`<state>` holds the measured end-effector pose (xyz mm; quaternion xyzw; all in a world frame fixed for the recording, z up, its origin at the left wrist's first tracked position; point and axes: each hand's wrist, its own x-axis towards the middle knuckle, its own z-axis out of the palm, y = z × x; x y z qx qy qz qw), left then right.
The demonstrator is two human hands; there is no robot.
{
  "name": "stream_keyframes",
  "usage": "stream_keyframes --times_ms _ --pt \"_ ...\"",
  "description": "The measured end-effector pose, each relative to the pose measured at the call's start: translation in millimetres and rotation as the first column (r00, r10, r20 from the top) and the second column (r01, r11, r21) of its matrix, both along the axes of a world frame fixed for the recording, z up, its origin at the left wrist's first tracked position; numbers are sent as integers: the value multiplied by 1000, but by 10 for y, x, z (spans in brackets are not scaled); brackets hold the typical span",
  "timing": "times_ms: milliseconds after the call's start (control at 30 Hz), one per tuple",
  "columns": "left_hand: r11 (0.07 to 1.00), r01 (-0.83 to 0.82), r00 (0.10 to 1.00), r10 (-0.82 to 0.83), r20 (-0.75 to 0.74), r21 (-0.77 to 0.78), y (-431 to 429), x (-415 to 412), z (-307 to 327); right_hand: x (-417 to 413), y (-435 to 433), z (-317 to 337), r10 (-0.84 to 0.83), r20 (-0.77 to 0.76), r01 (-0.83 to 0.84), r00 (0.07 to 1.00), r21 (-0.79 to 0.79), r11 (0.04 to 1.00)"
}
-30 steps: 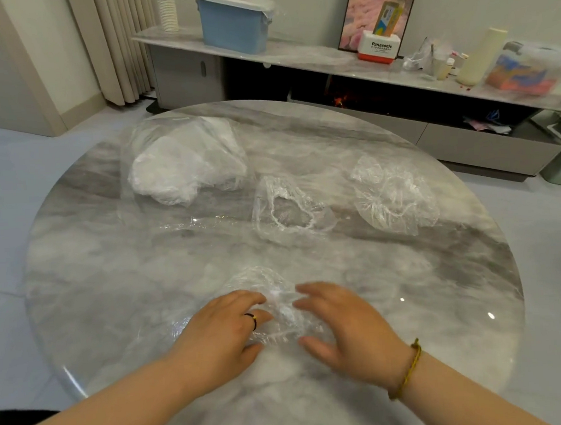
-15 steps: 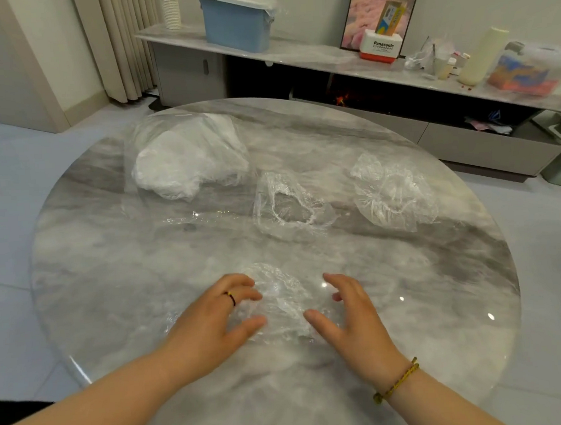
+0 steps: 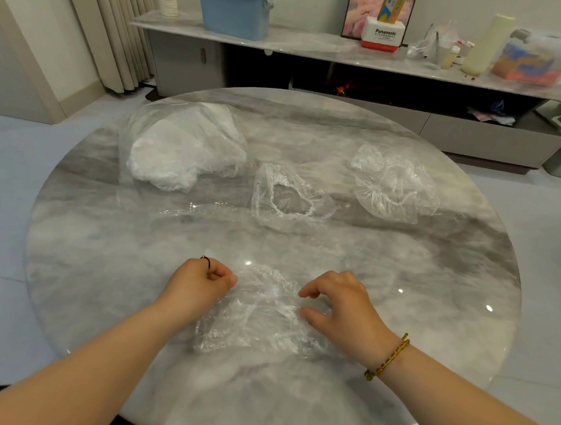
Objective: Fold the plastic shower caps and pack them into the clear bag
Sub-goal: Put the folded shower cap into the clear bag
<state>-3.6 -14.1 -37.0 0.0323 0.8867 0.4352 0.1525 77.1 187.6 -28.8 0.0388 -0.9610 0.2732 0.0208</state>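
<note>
On the marble table [image 3: 104,256], left hand [image 3: 195,287] and right hand [image 3: 344,310] pinch a shower cap [image 3: 262,312].

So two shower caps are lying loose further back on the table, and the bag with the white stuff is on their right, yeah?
Not quite. In the head view the clear bag with the white stuff lies left of the middle cap and the right cap, not right of them. Both caps do lie loose further back on the table.

Left hand [image 3: 195,289], right hand [image 3: 341,310] — pinching shower cap [image 3: 262,315]
</note>
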Motion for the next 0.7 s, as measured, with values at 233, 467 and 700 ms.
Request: stream_keyframes --times_ms 233,467,700 --pt "985 -138 990 140 -13 104 53 -7 51 -19 -58 51 133 -87 -146 987 -169 975" --pt "990 -143 972 141 -189 -1 60 0 138 51 -33 157 232 146 -179 962 -310 934" --pt "971 234 948 -239 -213 -48 55 247 220 -30 -25 76 50 216 6 975 -247 969"
